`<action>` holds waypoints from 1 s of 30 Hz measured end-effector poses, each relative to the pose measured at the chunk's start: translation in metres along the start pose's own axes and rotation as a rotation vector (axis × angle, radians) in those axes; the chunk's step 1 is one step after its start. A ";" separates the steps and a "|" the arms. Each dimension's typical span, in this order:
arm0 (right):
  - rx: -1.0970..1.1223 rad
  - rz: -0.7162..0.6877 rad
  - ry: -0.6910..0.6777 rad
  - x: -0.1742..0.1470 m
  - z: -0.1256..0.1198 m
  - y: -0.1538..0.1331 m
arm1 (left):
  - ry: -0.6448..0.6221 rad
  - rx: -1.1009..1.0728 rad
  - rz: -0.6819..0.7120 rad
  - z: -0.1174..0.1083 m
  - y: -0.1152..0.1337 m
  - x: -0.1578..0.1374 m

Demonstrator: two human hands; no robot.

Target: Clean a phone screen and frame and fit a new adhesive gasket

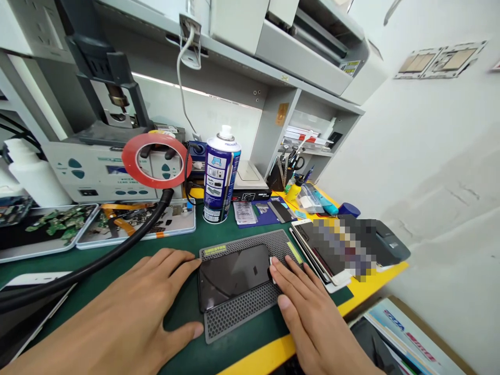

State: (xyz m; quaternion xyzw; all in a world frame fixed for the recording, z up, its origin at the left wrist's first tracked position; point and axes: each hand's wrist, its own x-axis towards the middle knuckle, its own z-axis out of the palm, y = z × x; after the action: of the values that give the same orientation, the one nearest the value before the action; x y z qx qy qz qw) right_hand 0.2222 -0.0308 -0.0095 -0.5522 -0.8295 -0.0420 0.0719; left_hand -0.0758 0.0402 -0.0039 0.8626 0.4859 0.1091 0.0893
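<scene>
A dark smartphone (236, 278) lies screen up on a grey honeycomb-patterned mat (230, 319). My left hand (156, 297) reaches in from the left with its fingers stretched out and its thumb spread away. Its index fingertip meets the phone's upper left corner; the thumb tip is just off the mat's left edge. My right hand (302, 302) rests flat at the phone's right end, fingers extended over the mat. A small white piece (272, 271) shows at its fingertips beside the phone's edge, mostly hidden, so I cannot tell what it is.
Behind the mat stand a blue spray can (221, 179) and a machine (97, 172) with a red tape roll (130, 174). A black hose (128, 245) crosses the left side, near trays (136, 234) of parts. Stacked phone screens (318, 250) lie to the right.
</scene>
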 end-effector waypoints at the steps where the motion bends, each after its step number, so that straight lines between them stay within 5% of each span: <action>1: -0.025 -0.016 0.013 -0.004 0.001 0.000 | 0.007 0.003 0.002 0.001 -0.001 0.000; 17: -0.111 -0.025 0.073 -0.008 0.006 0.001 | 0.055 0.059 0.021 0.011 -0.006 -0.004; 30: -0.013 0.024 -0.046 0.027 0.009 0.009 | -0.045 -0.017 -0.070 0.001 0.005 -0.001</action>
State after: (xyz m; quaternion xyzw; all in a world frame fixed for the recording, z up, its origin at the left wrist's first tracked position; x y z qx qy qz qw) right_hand 0.2200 -0.0014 -0.0144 -0.5636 -0.8239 -0.0339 0.0498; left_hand -0.0716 0.0371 -0.0037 0.8465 0.5126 0.0908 0.1114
